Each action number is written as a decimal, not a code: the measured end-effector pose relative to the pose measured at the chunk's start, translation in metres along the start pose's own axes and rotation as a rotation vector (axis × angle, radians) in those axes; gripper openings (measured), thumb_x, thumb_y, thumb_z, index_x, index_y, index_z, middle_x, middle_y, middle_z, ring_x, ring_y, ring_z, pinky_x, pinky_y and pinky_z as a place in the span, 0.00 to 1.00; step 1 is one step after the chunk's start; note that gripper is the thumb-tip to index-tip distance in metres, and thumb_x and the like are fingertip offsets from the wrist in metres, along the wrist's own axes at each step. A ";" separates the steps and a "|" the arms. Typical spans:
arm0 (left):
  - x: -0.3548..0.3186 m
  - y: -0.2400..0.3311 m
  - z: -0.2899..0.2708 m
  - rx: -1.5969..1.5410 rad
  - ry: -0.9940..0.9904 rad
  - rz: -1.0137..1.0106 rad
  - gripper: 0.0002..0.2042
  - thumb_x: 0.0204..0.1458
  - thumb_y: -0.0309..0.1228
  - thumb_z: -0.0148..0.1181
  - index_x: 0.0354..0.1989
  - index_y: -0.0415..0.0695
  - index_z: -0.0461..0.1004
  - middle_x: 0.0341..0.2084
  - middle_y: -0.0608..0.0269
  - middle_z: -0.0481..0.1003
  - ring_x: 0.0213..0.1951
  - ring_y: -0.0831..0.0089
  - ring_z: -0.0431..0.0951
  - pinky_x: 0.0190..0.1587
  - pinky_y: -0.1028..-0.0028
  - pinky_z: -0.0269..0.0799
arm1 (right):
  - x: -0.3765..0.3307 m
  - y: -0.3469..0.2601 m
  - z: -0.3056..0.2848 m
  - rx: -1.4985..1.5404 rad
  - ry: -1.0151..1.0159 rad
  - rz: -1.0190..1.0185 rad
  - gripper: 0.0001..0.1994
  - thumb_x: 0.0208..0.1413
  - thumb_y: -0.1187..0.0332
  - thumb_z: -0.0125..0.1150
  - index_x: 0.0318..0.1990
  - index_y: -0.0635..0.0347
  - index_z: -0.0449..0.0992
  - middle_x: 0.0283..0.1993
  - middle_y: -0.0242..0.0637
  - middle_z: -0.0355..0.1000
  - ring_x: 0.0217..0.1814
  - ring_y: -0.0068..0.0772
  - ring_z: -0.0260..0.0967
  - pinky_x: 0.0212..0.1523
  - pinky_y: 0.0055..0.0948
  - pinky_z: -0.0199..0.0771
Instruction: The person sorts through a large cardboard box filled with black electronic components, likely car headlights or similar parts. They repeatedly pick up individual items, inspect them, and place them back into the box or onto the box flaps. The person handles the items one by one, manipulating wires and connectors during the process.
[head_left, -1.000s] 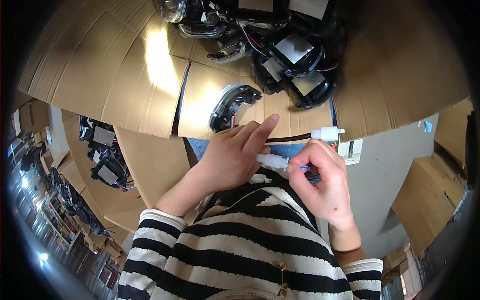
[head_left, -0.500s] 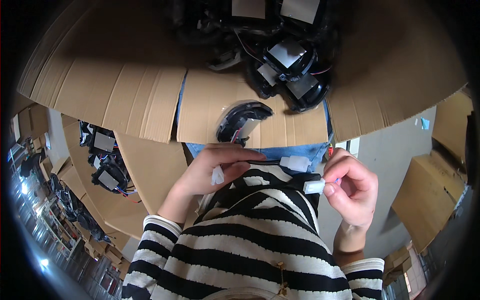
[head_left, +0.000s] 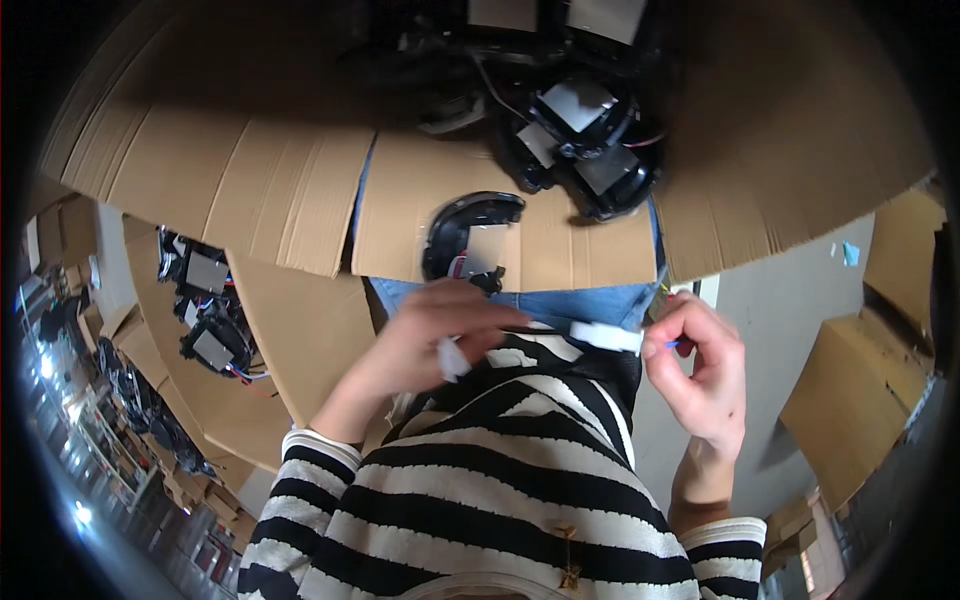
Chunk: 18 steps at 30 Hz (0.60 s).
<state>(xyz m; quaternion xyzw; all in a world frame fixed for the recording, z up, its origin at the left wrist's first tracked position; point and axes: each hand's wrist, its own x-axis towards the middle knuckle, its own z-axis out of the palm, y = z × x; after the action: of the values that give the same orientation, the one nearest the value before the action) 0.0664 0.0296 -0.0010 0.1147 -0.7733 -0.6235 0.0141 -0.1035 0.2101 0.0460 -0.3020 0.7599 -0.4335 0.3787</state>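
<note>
White plastic connector (head_left: 604,335) pinched in the right hand (head_left: 695,365); left hand (head_left: 425,345) grips another white plug (head_left: 450,358) — both just below the cardboard bench (head_left: 300,190). A loose pinch could let either slip.

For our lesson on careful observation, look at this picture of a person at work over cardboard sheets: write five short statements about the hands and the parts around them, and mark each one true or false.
1. The right hand pinches a white connector. True.
2. The left hand lies flat on the cardboard sheet. False: it is raised in front of the striped top, holding a small white piece.
3. A curved black part lies on the cardboard sheet just beyond the hands. True.
4. The two hands are clasped together. False: they are apart.
5. The person wears a plain red top. False: it is striped black and white.
</note>
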 end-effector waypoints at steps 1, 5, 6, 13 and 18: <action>0.000 0.000 0.006 0.024 0.002 0.042 0.11 0.38 0.20 0.55 0.34 0.43 0.73 0.17 0.61 0.68 0.21 0.67 0.67 0.26 0.72 0.62 | -0.002 0.003 0.000 -0.031 -0.012 0.012 0.03 0.38 0.78 0.54 0.20 0.62 0.66 0.19 0.30 0.60 0.21 0.22 0.53 0.22 0.19 0.52; -0.002 0.002 0.020 0.053 -0.018 0.095 0.11 0.40 0.22 0.54 0.35 0.42 0.72 0.15 0.60 0.62 0.20 0.65 0.61 0.24 0.71 0.56 | -0.012 0.012 0.000 0.034 0.021 0.092 0.04 0.38 0.78 0.54 0.20 0.62 0.65 0.19 0.29 0.60 0.21 0.21 0.53 0.22 0.19 0.51; -0.005 0.002 0.020 0.048 0.015 0.092 0.11 0.40 0.23 0.54 0.35 0.42 0.72 0.15 0.61 0.61 0.20 0.65 0.61 0.24 0.71 0.56 | -0.012 0.015 -0.002 0.050 0.026 0.106 0.04 0.38 0.78 0.54 0.20 0.62 0.65 0.19 0.29 0.60 0.21 0.21 0.53 0.22 0.19 0.51; -0.079 0.042 -0.039 0.171 0.515 -0.045 0.10 0.45 0.29 0.51 0.35 0.39 0.70 0.18 0.64 0.65 0.23 0.73 0.66 0.30 0.73 0.63 | -0.017 0.023 -0.023 0.338 0.065 0.046 0.01 0.43 0.79 0.50 0.24 0.65 0.66 0.25 0.32 0.59 0.27 0.19 0.53 0.28 0.16 0.52; -0.218 0.072 -0.152 0.240 1.410 0.173 0.14 0.53 0.33 0.44 0.40 0.35 0.64 0.22 0.63 0.63 0.27 0.77 0.62 0.36 0.75 0.61 | -0.014 0.026 -0.021 0.330 0.019 0.106 0.02 0.41 0.81 0.50 0.23 0.65 0.66 0.24 0.30 0.60 0.26 0.18 0.52 0.27 0.16 0.51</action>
<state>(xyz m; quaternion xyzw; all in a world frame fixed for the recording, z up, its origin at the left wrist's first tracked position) 0.2926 -0.0600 0.1285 0.4290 -0.6497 -0.3086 0.5464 -0.1176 0.2414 0.0346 -0.1913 0.6967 -0.5346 0.4383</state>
